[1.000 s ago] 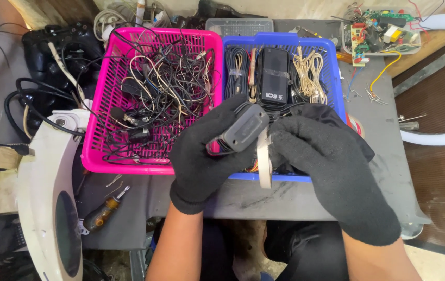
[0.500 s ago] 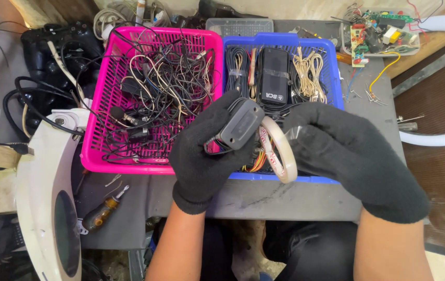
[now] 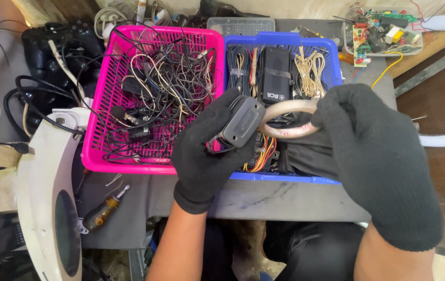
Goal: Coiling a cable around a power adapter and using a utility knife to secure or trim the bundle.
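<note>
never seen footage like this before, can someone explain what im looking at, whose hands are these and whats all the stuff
There is no machine here. The picture comes from a camera worn on a person's head, looking down at their own two hands in black gloves.

The left hand has its grip on a small dark grey adapter with its cord. The right hand holds a pale roll of tape beside it.

Below them is a grey table with two baskets. The pink basket is full of tangled thin wires. The blue basket holds bundled cables and a black box. A screwdriver lies at the lower left, and a circuit board at the top right.
</note>
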